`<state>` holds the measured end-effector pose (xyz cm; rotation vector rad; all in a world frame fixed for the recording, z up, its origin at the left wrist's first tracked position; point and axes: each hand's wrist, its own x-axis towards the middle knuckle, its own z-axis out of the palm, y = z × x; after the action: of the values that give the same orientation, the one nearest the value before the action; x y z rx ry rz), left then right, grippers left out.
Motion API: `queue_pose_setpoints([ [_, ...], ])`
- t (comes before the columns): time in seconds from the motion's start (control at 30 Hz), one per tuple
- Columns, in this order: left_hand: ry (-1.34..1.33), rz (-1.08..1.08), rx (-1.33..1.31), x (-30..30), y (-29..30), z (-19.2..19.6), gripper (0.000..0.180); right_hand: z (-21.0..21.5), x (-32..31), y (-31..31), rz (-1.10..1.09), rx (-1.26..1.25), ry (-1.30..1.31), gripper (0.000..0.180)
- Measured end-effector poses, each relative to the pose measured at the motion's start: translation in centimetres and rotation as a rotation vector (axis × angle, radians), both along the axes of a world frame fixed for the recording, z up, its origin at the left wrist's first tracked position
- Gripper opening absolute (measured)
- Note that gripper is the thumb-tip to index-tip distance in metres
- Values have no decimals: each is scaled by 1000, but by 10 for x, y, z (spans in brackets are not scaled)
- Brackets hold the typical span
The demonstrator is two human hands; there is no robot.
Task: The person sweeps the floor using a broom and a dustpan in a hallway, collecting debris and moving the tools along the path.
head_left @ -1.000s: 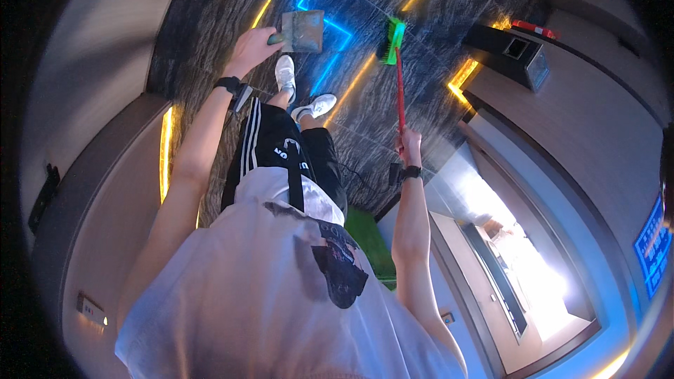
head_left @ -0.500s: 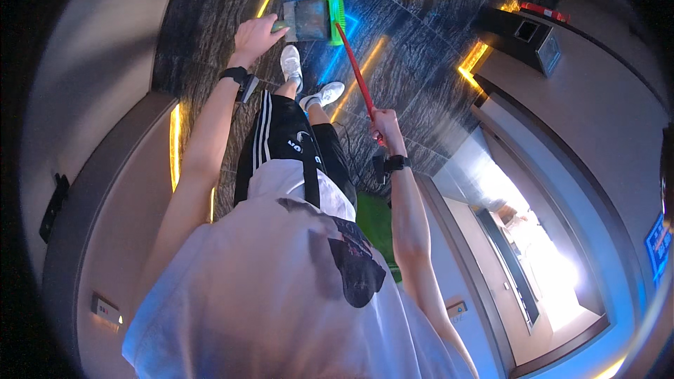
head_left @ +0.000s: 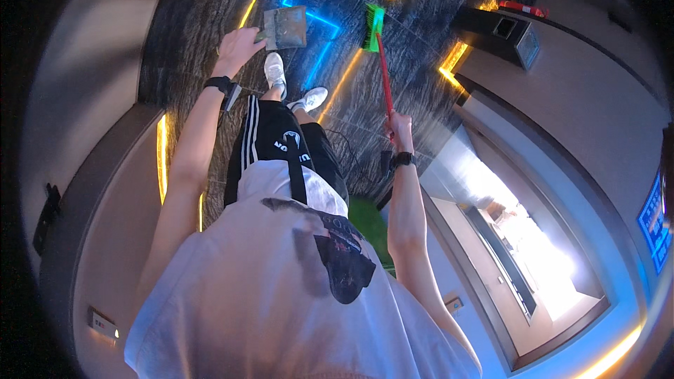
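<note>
My left hand point(head_left: 239, 51), at the upper left, is closed round the short green handle of a flat grey dustpan point(head_left: 286, 27). The pan's square plate points right, just beyond my white shoes. My right hand point(head_left: 399, 130) grips the red stick of a broom point(head_left: 385, 84) near its lower end in the picture. The broom's bright green bristle head point(head_left: 375, 28) is over the dark floor, to the right of the dustpan and apart from it. Whether the bristles touch the floor I cannot tell.
Dark streaked floor tiles point(head_left: 337, 109) carry blue and yellow light lines. A black box-shaped unit point(head_left: 495, 35) stands by the right wall, a red object point(head_left: 523, 9) beside it. A bright doorway point(head_left: 540, 253) is at the right, and a green mat point(head_left: 368, 228) lies near my right side.
The broom head has moved right, away from the dustpan it was against. The dustpan has shifted a little left in the picture. Both hands keep their hold.
</note>
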<state>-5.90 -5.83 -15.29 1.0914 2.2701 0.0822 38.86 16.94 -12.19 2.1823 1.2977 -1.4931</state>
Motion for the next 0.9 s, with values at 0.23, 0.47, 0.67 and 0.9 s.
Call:
queue_pose_setpoints([
  [0.23,-10,46,-40,-9,-7,-3,39,-37,-16,-33,383,-25,-153,47],
  [0.47,40,58,63,-3,-22,-19,45,-10,-10,-82,388,-153,-17,35],
  [0.67,51,115,189,-7,-45,-19,42,17,-22,-51,159,-188,36,29],
  [0.9,-54,91,46,4,-71,26,47,-4,-95,4,360,44,-64,32],
])
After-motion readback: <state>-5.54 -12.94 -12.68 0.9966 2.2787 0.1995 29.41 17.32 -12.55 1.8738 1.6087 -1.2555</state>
